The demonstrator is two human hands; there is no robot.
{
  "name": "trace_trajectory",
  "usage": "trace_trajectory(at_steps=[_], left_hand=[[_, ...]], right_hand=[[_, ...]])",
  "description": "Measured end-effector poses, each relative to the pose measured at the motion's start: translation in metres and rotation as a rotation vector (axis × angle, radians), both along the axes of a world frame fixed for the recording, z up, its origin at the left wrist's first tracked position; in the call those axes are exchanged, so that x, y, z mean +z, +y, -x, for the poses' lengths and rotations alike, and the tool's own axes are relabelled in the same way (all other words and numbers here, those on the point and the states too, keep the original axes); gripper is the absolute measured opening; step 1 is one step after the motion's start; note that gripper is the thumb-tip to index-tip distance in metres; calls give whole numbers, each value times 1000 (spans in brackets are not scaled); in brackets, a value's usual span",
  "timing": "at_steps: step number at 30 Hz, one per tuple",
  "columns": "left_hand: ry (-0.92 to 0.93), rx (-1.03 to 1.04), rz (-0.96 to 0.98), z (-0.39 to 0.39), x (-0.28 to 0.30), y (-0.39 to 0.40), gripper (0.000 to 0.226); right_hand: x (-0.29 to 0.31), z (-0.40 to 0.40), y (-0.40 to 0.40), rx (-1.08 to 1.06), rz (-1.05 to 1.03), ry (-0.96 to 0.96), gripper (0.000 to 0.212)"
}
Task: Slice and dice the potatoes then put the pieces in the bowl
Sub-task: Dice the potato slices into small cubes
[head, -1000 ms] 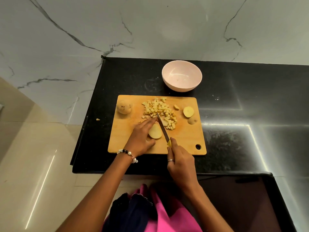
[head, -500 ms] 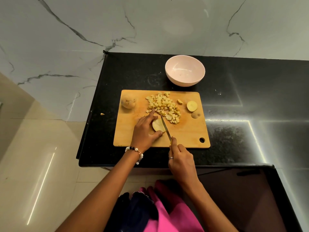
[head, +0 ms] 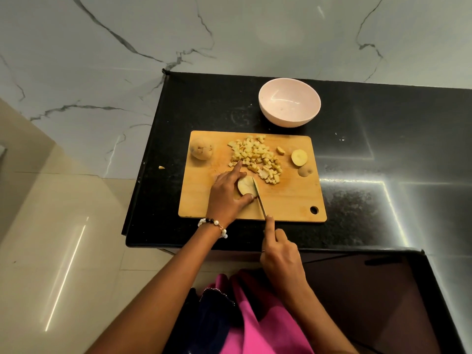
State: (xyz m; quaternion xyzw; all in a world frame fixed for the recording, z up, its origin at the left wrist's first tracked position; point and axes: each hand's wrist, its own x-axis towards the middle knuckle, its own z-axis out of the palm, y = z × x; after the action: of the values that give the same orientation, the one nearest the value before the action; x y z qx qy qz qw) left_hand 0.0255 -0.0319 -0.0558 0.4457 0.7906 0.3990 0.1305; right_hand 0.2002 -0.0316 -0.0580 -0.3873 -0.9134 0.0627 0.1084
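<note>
A wooden cutting board (head: 288, 200) lies on the black counter. My left hand (head: 226, 194) holds a flat potato slice (head: 245, 186) down near the board's middle, thumb and fingers curled round it. My right hand (head: 279, 254) grips the knife (head: 259, 198), index finger along its back, and the blade sits against the slice's right edge. A heap of diced potato (head: 256, 155) lies just beyond. A whole potato (head: 201, 148) sits at the board's far left. Two potato slices (head: 299, 157) lie at the right. Behind the board stands a pale pink bowl (head: 289, 102) with nothing in it.
A small potato scrap (head: 161, 167) lies on the floor tiles left of the counter (head: 383, 139). The counter's front edge runs just below the board. A marble wall (head: 229, 34) rises behind. Pink cloth (head: 255, 325) hangs below my arms.
The view has shifted slightly. My left hand has closed in over the potato slice, and the knife blade has come against the slice's right side.
</note>
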Motion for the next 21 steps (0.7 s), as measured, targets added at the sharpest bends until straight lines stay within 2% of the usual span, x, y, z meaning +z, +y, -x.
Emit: trace_trajectory(at_steps=[6, 21], left_hand=[[-43, -4, 15, 1, 2, -1, 89], [-76, 11, 35, 3, 2, 0, 89]], right_hand=[[8, 14, 7, -34, 150, 145, 42], [8, 32, 19, -4, 215, 114, 43]])
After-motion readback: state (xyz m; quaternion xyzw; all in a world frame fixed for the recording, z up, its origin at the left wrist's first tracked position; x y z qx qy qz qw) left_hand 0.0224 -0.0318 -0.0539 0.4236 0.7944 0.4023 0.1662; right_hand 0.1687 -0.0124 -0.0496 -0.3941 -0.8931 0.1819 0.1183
